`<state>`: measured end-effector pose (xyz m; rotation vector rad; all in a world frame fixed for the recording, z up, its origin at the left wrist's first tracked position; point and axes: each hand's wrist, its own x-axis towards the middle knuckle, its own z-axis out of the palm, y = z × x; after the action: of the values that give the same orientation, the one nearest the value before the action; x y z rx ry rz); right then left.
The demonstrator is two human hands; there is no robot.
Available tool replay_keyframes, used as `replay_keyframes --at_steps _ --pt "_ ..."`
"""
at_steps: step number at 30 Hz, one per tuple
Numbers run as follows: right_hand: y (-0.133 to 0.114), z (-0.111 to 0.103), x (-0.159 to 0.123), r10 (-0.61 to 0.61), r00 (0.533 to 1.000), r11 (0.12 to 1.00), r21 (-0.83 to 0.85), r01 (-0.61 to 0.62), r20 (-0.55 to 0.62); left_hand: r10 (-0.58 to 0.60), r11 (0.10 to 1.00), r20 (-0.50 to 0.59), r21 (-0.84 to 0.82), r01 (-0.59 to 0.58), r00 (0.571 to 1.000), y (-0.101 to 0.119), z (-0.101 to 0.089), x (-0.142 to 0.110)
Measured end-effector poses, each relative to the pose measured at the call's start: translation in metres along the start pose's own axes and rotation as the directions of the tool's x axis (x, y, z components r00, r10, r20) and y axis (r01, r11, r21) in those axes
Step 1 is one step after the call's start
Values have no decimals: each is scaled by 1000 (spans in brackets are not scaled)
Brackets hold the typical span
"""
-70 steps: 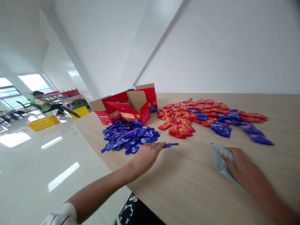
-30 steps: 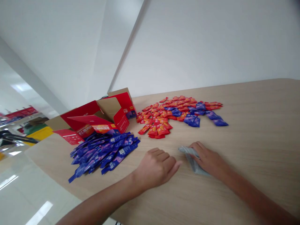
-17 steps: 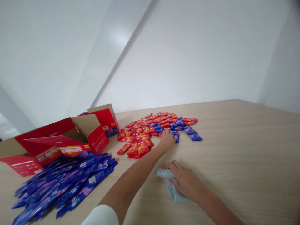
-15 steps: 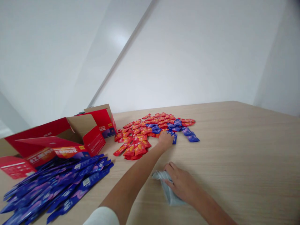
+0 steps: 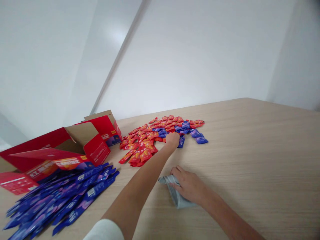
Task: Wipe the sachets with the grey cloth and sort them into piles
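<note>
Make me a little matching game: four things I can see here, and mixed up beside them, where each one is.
1. Pale grey cloth
2. Long shiny blue sachets
3. Small red-and-orange packets
4. Left hand

A. Heaped before the open red cardboard box
B. Over the small blue packets
C. In the right hand
D. Spread farther back on the wooden table

Pairs: 1-C, 2-A, 3-D, 4-B
</note>
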<state>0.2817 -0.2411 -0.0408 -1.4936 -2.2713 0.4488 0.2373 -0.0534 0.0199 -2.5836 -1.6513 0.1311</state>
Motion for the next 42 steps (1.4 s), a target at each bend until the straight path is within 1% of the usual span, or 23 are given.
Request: replay_keyframes --at_steps 3,6,9,11,13,15,16,17,19,20,21,23,26,28,30,33,35,37,39,42 --pt "7 3 1 -27 1000 999 27 27 -11 1 999 -45 -39 -3 999 -10 -16 -30" --pt "17 2 2 -33 999 999 35 34 -30 8 993 -104 -112 -20 995 -25 -28 -75" --pt "30 0 5 -10 999 999 44 12 -39 51 971 -122 -226 -78 991 -41 -32 -136" --pt "39 -1 6 7 999 999 47 -5 -44 124 934 -77 -329 -143 989 -52 -30 -181" --pt "46 -2 6 20 999 999 49 -18 -49 214 878 -6 -437 -195 977 -63 -23 -226" --pt "51 -3 6 28 998 999 48 -26 -54 285 791 69 -580 -194 956 -76 -11 -265" --pt "52 -3 5 30 998 999 47 -28 -56 300 720 107 -677 -151 948 -82 -3 -281" --pt "53 -3 5 32 998 999 46 -29 -58 297 633 143 -770 -82 944 -89 5 -296" --pt "55 -3 4 35 998 999 44 -32 -61 246 437 207 -896 82 947 -101 22 -318" --pt "55 -3 4 37 997 998 43 -34 -61 206 368 229 -919 141 951 -107 31 -326" --pt "56 -3 3 39 997 998 42 -37 -61 166 340 237 -925 170 957 -112 39 -332" --pt "56 -4 3 44 997 998 39 -41 -57 110 344 219 -924 170 969 -120 53 -341" --pt "57 -6 3 49 998 998 35 -48 -46 88 407 177 -904 127 980 -125 69 -352" --pt "58 -6 3 46 998 999 27 -45 -48 69 486 152 -868 100 986 -126 76 -358" --pt "59 -6 2 38 997 999 10 -38 -60 59 576 111 -815 57 992 -125 77 -366" --pt "60 -6 1 33 997 999 -16 -35 -75 98 698 -10 -712 -76 995 -124 74 -380" --pt "59 -6 0 27 996 999 -40 -30 -82 156 774 -97 -607 -183 983 -126 70 -389" --pt "57 -7 -2 19 994 997 -72 -27 -105 231 820 -153 -501 -277 961 -129 69 -396" --pt "53 -8 -2 21 989 995 -98 -36 -143 317 828 -195 -421 -371 928 -134 72 -402" --pt "41 -11 -3 33 970 993 -102 -60 -240 433 791 -252 -354 -499 865 -142 81 -408"
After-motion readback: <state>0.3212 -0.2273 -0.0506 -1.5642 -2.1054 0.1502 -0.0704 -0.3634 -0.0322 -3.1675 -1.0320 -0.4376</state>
